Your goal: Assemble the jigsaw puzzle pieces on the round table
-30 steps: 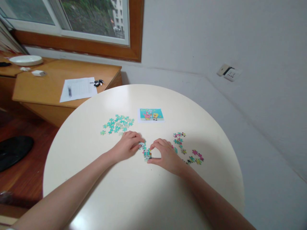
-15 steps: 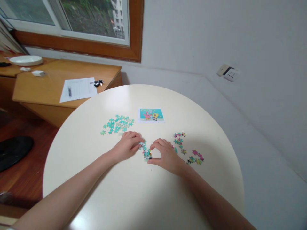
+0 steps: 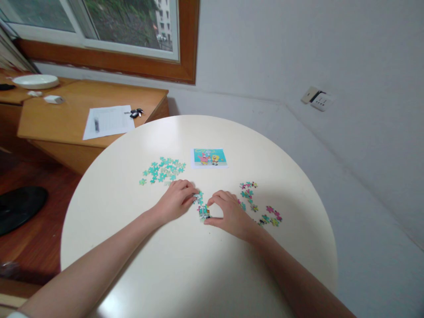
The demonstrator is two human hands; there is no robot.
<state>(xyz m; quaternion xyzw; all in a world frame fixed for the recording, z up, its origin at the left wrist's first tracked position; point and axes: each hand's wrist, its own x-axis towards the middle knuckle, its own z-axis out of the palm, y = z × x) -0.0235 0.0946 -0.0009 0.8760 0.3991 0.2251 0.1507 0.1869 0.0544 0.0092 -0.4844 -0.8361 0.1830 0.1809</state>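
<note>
At the middle of the white round table, my left hand (image 3: pixel 179 199) has its fingertips closed on the left edge of a small upper cluster of puzzle pieces (image 3: pixel 198 198), white and teal. Just below lies a lower cluster of joined puzzle pieces (image 3: pixel 204 212), with a teal, white and orange print. My right hand (image 3: pixel 228 213) curves around its right side, thumb at the bottom corner and forefinger at the top corner. The two clusters lie close together; whether they interlock I cannot tell.
A printed cartoon picture card (image 3: pixel 210 158) lies beyond my hands. Several teal loose pieces (image 3: pixel 162 170) are heaped at the left, multicoloured ones (image 3: pixel 273 216) at the right. Past the table edge (image 3: pixel 195 116), a wooden desk (image 3: pixel 66 119) bears a paper sheet (image 3: pixel 109 123) and keys (image 3: pixel 135 113).
The upper cluster shows slightly more beside my left fingertips. Both hands keep nearly the same place and grip; the whole view has shifted a little.
</note>
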